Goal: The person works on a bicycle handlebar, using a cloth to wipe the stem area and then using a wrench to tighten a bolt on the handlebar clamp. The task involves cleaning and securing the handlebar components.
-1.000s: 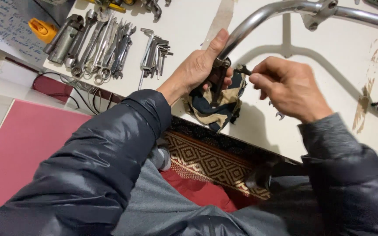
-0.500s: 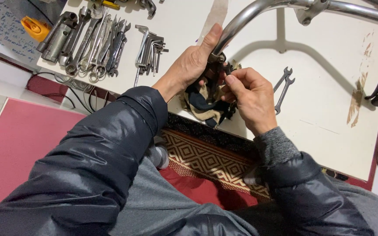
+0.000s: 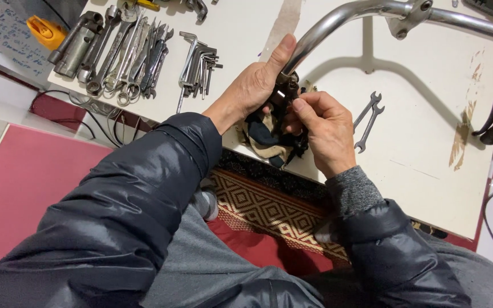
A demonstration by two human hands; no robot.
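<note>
handlebar of curved chrome tube runs down from the upper right into the left hand, which is wrapped around its lower end with the thumb stretched up along the metal. right hand sits just beside it, fingertips pinched on a small dark fitting at the tube's end; what exactly they grip is hard to make out. under both hands hangs a dark and tan rag, touching the palms. just right of the right hand lie two small open-end wrenches on the white board. well left of the left hand are a bunch of hex keys and a row of spanners.
</note>
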